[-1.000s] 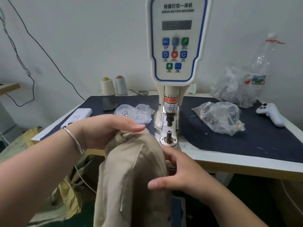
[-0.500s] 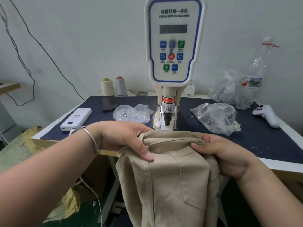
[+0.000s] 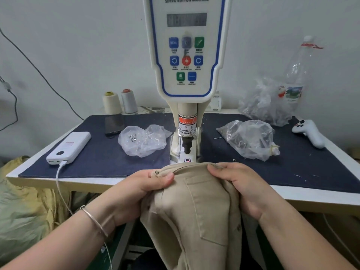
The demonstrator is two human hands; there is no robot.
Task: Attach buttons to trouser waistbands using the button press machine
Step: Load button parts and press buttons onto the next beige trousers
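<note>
1. The left hand (image 3: 144, 189) pinches the waistband of the beige trousers (image 3: 196, 211), thumb on top
2. The right hand (image 3: 239, 188) grips the same waistband on the other side
3. The trousers hang off the front edge of the bench (image 3: 97, 181), waistband just before the button machine (image 3: 187, 75)
4. Clear plastic bags (image 3: 144, 139) lie either side of the machine's press

We see beige trousers (image 3: 196, 215) hanging off the front edge of the worktop (image 3: 81, 181), their waistband (image 3: 187, 167) bunched up just before the press's lower die (image 3: 187, 160). The white button press (image 3: 186, 55) stands upright behind, its black punch (image 3: 187, 146) raised clear above the die.
</note>
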